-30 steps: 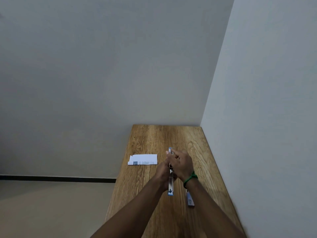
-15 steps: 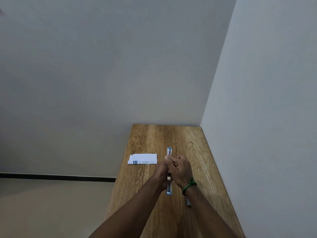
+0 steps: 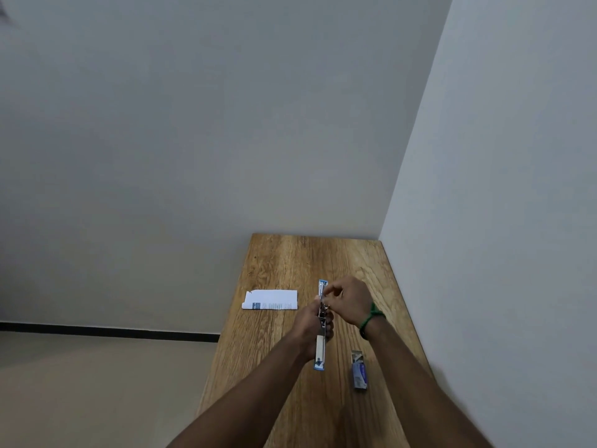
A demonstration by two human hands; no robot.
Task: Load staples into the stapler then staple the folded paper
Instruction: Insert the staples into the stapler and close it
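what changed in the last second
The right hand slid right off the left hand and now pinches at the open stapler near its far end; its forearm uncovered the staple box. The left hand still grips the stapler; the folded paper stayed put.

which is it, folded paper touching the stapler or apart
Apart. The head view shows a strip of bare table between the folded paper and the stapler.

Single head view, looking forward-down along table (image 3: 290, 253) toward wall corner.
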